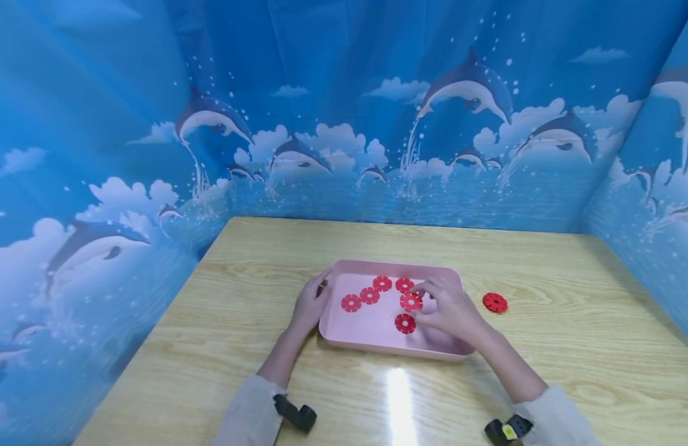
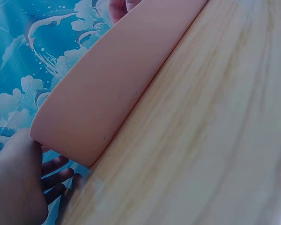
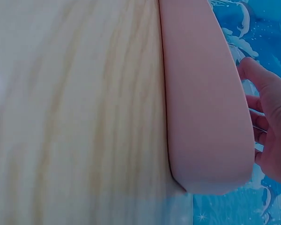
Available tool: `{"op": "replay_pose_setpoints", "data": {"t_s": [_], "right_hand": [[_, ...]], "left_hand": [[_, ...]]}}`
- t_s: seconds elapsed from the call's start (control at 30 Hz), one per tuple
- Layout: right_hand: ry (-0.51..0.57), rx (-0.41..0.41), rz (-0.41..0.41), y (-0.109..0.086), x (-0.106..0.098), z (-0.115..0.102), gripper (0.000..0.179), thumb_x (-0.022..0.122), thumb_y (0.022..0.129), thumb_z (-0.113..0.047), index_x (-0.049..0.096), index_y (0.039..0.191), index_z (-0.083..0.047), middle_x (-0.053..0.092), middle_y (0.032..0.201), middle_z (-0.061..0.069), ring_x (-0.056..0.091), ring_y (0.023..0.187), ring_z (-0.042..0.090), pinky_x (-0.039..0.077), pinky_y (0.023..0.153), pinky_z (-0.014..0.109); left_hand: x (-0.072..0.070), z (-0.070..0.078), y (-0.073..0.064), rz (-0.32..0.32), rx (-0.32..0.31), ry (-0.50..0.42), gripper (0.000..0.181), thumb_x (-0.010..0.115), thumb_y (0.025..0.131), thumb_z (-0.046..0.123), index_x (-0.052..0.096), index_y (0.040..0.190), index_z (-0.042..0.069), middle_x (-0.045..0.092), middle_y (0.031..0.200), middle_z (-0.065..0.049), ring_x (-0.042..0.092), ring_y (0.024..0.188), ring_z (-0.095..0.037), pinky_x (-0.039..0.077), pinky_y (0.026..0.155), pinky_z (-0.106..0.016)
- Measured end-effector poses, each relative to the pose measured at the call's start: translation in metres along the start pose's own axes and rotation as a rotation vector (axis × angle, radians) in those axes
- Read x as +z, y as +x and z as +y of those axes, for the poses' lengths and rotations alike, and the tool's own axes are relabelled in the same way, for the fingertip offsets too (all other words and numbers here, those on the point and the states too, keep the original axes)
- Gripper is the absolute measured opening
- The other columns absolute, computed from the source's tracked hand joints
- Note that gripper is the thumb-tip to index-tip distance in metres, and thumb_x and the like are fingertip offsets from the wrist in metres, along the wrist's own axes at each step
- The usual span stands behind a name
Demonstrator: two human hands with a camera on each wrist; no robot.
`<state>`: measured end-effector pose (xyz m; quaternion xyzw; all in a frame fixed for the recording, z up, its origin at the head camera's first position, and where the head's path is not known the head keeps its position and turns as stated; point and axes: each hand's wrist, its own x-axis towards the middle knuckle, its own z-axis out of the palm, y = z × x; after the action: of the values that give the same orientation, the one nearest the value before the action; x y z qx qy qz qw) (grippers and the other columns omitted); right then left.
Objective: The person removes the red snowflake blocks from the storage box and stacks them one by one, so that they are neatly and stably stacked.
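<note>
A shallow pink tray (image 1: pixel 371 347) holds several red notched plastic discs, like interlocking building discs. Three discs, one of them the left disc (image 1: pixel 352 303), form a slanting row. On the right lie an upper disc (image 1: pixel 404 285), a middle disc (image 1: pixel 411 301) and a lower disc (image 1: pixel 405 323). My left hand (image 1: pixel 311 303) touches the tray's left side, its fingers loosely extended in the left wrist view. Over the tray's right part, my right hand (image 1: pixel 446 310) holds thumb and index finger apart around the middle disc; contact with it is unclear.
Right of the tray, more red discs (image 1: pixel 495 302) lie on the wood-grain table (image 1: pixel 572 322), apparently stacked. A blue dolphin-print backdrop (image 1: pixel 344 124) rises behind the table and at both sides. Each wrist wears a black camera mount.
</note>
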<state>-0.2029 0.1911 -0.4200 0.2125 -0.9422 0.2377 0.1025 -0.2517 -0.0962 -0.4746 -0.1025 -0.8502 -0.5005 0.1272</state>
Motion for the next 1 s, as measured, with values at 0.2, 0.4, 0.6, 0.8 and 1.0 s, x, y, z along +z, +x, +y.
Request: {"op": "replay_pose_setpoints", "data": {"t_s": [0.2, 0.4, 0.6, 0.8, 1.0], "right_hand": [[-0.045, 0.006, 0.018, -0.006, -0.012, 0.009, 0.046, 0.079, 0.066, -0.028, 0.065, 0.106, -0.012, 0.056, 0.103, 0.001, 0.051, 0.093, 0.02, 0.049, 0.072, 0.039], [-0.057, 0.034, 0.029, -0.011, -0.023, 0.018, 0.044, 0.079, 0.067, -0.025, 0.064, 0.106, -0.011, 0.056, 0.1, 0.002, 0.05, 0.085, 0.02, 0.047, 0.067, 0.037], [-0.051, 0.065, 0.049, -0.019, -0.035, 0.028, 0.04, 0.077, 0.069, -0.018, 0.065, 0.105, -0.006, 0.056, 0.091, 0.004, 0.05, 0.083, 0.023, 0.045, 0.065, 0.037], [-0.045, 0.089, 0.082, -0.027, -0.048, 0.042, 0.04, 0.076, 0.07, -0.017, 0.064, 0.106, -0.004, 0.056, 0.093, 0.006, 0.05, 0.081, 0.026, 0.044, 0.06, 0.034], [-0.034, 0.142, 0.087, -0.036, -0.059, 0.055, 0.043, 0.075, 0.071, -0.015, 0.062, 0.11, -0.003, 0.055, 0.096, 0.01, 0.051, 0.082, 0.028, 0.045, 0.062, 0.037]], "left_hand": [[0.0, 0.0, 0.0, -0.002, 0.011, -0.002, 0.037, 0.054, 0.09, 0.007, 0.053, 0.127, 0.003, 0.058, 0.097, -0.015, 0.057, 0.088, -0.029, 0.047, 0.082, -0.043], [-0.001, 0.001, 0.0, -0.005, 0.015, 0.008, 0.037, 0.053, 0.091, 0.006, 0.053, 0.127, 0.002, 0.058, 0.097, -0.015, 0.057, 0.088, -0.029, 0.047, 0.082, -0.043], [-0.001, 0.002, 0.0, -0.011, -0.006, 0.014, 0.038, 0.053, 0.091, 0.007, 0.052, 0.128, 0.003, 0.058, 0.099, -0.015, 0.056, 0.089, -0.029, 0.047, 0.082, -0.043], [-0.001, 0.001, 0.0, -0.014, -0.015, 0.01, 0.038, 0.054, 0.091, 0.008, 0.052, 0.129, 0.005, 0.058, 0.099, -0.015, 0.056, 0.092, -0.029, 0.046, 0.084, -0.043], [0.0, 0.0, 0.001, -0.018, -0.016, 0.01, 0.038, 0.053, 0.091, 0.008, 0.052, 0.129, 0.005, 0.058, 0.1, -0.015, 0.056, 0.093, -0.029, 0.045, 0.085, -0.043]]}}
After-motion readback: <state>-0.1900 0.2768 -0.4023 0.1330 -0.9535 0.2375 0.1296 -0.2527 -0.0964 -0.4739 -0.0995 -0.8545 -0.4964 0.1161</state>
